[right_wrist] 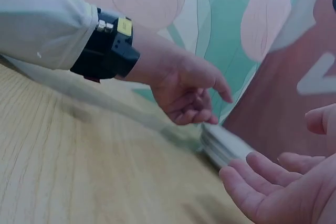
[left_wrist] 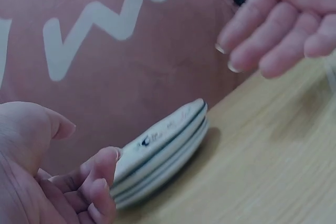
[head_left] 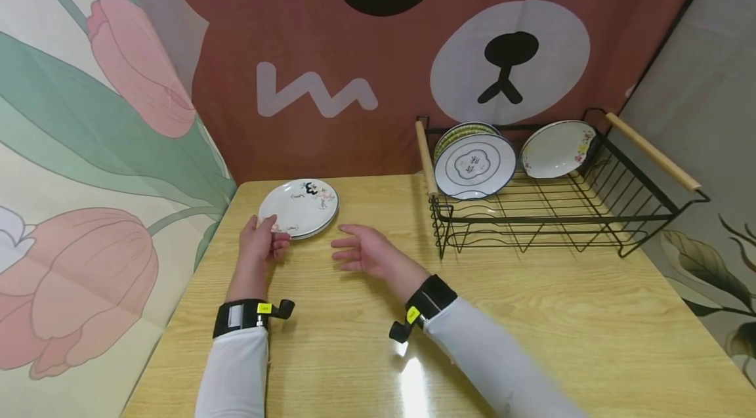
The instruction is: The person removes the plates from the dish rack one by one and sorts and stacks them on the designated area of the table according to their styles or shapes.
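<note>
A small stack of white plates (head_left: 298, 205) with dark rims and a black and pink design lies at the back left of the table; the left wrist view shows several layers in the stack (left_wrist: 163, 148). My left hand (head_left: 260, 241) is at its near left edge, thumb raised over the rim and fingers loosely bent beside it. Thumb and fingertips stand apart in the left wrist view. To the right of the stack, my right hand (head_left: 366, 251) hovers over the table with fingers spread, palm toward the plates, holding nothing.
A black wire dish rack (head_left: 531, 218) with wooden handles stands at the back right. In it lean a white plate with a blue pattern (head_left: 475, 167), green-patterned dishes (head_left: 457, 132) behind it, and a flowered dish (head_left: 558, 149). Printed cloth (head_left: 307, 136) hangs behind the wooden table (head_left: 354, 352).
</note>
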`<state>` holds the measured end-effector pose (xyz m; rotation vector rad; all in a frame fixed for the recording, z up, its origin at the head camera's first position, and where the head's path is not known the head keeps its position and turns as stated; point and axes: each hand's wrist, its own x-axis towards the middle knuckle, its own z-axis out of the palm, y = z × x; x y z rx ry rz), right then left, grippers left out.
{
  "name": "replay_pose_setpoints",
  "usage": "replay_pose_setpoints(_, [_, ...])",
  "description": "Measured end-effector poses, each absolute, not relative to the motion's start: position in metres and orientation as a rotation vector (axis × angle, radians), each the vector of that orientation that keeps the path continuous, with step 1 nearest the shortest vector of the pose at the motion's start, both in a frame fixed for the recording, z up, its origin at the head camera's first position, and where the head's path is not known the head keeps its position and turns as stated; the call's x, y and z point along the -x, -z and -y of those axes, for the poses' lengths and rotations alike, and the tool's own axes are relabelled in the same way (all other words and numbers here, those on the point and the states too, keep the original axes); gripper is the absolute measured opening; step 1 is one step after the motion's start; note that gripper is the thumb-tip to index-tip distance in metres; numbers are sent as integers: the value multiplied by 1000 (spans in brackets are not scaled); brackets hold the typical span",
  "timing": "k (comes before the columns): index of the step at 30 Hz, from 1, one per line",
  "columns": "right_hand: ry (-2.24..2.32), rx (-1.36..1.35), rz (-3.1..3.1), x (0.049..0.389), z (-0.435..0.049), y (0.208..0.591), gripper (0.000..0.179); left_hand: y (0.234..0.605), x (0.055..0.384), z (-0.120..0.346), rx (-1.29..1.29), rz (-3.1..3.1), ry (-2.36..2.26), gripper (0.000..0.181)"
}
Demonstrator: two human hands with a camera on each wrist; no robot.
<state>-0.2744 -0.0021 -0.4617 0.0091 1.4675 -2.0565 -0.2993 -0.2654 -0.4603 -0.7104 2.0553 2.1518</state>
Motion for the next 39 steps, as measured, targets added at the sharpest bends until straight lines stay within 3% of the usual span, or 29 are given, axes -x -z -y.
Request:
replay_pose_setpoints(13, [1823,454,-1721,252,-27,385,47,415,285,232,407,-2083,-2401,56])
replay_pose_setpoints(25, [1685,634,-1965,253,-77,322,48,378,254,184,82,-2008,-2465,52])
replay_pose_setpoints(39, [1626,599,-2421,305,-160,271,48,385,232,131,-159,-1663,-2390,55])
